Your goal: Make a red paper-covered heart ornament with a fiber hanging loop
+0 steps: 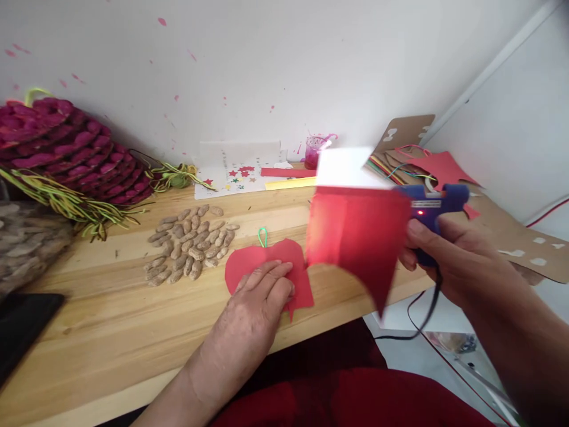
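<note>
My right hand [444,249] is wrapped around the handle of a blue glue gun [429,204] with a small red light lit on its side. A sheet of red paper [355,231], with a curved cut along its lower edge, is up in front of the gun's nozzle and hides it. Whether the paper is stuck to the gun or pinched, I cannot tell. My left hand [260,296] lies with its fingers flat on a red paper heart shape [244,264] on the table. A green loop [262,237] sticks out of the heart's top.
Loose peanuts [191,240] lie left of the heart. A large magenta pinecone-like craft [71,148] with yarn stands at the far left, above a bag of peanuts [26,243]. Sticker sheet [213,187], pink cup [313,151] and cardboard [524,237] are behind and right. The glue gun's cord [418,332] hangs down.
</note>
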Available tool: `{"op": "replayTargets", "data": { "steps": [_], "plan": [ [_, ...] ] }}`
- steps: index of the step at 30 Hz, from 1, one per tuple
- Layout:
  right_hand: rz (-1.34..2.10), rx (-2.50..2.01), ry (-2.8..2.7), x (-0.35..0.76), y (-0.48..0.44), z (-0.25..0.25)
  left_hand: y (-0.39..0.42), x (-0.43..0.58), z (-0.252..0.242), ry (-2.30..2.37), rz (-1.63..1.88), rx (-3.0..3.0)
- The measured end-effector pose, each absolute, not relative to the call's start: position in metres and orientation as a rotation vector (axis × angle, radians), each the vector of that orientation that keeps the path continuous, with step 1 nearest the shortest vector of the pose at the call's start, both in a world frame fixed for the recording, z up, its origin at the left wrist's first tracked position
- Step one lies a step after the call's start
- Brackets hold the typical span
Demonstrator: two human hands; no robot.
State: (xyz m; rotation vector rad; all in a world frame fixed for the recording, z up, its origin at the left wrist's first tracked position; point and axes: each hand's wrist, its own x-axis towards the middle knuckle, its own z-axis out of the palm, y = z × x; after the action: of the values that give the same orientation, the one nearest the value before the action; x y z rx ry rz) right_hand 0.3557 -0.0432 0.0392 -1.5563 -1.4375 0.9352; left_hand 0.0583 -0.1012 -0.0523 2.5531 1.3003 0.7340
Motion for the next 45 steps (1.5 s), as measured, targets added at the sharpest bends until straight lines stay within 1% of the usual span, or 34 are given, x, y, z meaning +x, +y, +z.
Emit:
{"op": "replayTargets", "data": {
  "steps": [3,8,14,18,23,29,35,42,45],
  "plan": [
    [0.951,-1.501,-1.353,0.341,-0.034,0.038,-0.101,0.056,-0.055,1.289,0.74,2.547],
    [1.073,-1.362,-1.088,0.344,-0.026,0.036,-0.099,0.054,-0.058,1.259,0.756,2.539],
    [1.305,-1.577,-1.033,0.353,-0.051,0.014,-0.095,0.054,-0.068,1.246,0.746,2.575],
    [1.412,-1.592,-1.013,0.351,-0.073,0.006,-0.098,0.062,-0.059,1.223,0.754,2.541],
    [1.416,-1.459,-0.956,0.351,-0.077,0.001,-0.104,0.079,-0.042,1.209,0.78,2.549],
    [1.502,-1.385,-1.07,0.344,-0.078,-0.012,-0.105,0.09,-0.045,1.127,0.789,2.522],
    [1.287,-1.414,-1.192,0.34,-0.076,-0.011,-0.103,0.085,-0.052,1.111,0.893,2.522],
    [1.365,-1.342,-0.944,0.335,-0.077,-0.007,-0.101,0.082,-0.055,1.093,0.952,2.46],
    [1.359,-1.378,-0.964,0.326,-0.075,-0.011,-0.1,0.081,-0.053,1.086,0.953,2.406]
  ]
}}
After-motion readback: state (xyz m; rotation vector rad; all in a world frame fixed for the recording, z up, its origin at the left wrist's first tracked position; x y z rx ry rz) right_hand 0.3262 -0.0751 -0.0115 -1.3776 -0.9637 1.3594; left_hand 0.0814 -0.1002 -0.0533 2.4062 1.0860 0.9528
